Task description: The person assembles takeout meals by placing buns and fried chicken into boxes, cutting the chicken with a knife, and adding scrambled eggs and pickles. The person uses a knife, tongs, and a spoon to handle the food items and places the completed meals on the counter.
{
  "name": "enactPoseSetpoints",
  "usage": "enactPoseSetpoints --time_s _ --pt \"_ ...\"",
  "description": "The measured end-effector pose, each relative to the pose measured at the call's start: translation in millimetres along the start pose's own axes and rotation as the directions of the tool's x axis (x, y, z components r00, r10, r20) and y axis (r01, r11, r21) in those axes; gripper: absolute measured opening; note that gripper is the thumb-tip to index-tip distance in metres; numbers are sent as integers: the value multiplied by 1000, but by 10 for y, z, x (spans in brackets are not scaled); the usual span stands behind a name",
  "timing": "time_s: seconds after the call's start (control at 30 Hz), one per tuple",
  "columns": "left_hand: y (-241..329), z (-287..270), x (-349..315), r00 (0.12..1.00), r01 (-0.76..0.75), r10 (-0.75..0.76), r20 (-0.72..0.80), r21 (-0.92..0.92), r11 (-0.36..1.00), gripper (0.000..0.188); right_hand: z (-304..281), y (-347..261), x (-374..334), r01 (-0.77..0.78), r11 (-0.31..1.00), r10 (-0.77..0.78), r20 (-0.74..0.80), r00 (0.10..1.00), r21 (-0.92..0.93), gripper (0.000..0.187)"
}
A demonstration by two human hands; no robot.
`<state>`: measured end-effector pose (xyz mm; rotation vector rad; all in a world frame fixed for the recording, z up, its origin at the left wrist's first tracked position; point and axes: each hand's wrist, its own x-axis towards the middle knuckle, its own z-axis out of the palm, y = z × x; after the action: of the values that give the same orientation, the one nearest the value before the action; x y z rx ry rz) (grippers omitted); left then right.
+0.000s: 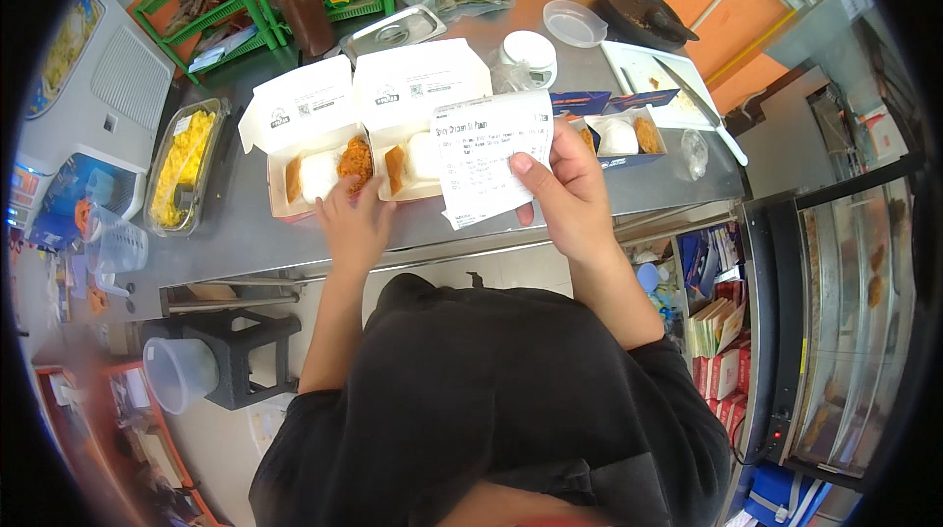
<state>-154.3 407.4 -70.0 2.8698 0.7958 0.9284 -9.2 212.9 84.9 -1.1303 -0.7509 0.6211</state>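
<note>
In my right hand [570, 198] is a printed paper receipt [481, 166], gripped between thumb and fingers above the counter. My left hand [356, 222] reaches to the front edge of an open white food box [305, 97], its fingers apart at the fried chicken piece [355, 160]. Beside that chicken lie a mound of white rice [319, 176] and a brown-edged pale block. A second open white box [422, 70] stands to its right with rice [423, 156]; the receipt hides part of it. Behind my right hand, a blue box [648, 146] holds rice and fried chicken.
A clear tray of yellow food [184, 164] stands at the left. Behind the boxes are a sauce bottle [306, 16], a metal lid [395, 31] and a white round scale [530, 55]. A knife [702, 107] lies on a white cutting board [638, 70], near a dark mortar [638, 11].
</note>
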Motion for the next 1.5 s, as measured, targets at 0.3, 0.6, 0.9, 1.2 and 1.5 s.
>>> enactPoseSetpoints --time_s 0.3,0.6,0.9,1.2,1.5 --pt "-291 359 -24 988 -85 98 120 -110 990 20 -95 102 74 37 996 -35 -28 999 81 30" --pt "-696 287 -333 985 133 -121 -121 103 986 19 -1 328 278 -5 991 -1 39 999 132 28" --pt "-1552 17 -587 966 198 -144 -216 253 947 22 258 600 563 -115 993 111 148 983 23 28" --pt "-1117 -100 -1167 851 352 -273 -449 101 930 44 1086 1319 1342 637 590 -144 712 688 -496 19" --pt "-1868 -797 -1212 257 799 -836 -484 -381 466 46 1988 1847 1881 532 607 132 736 664 -590 43"
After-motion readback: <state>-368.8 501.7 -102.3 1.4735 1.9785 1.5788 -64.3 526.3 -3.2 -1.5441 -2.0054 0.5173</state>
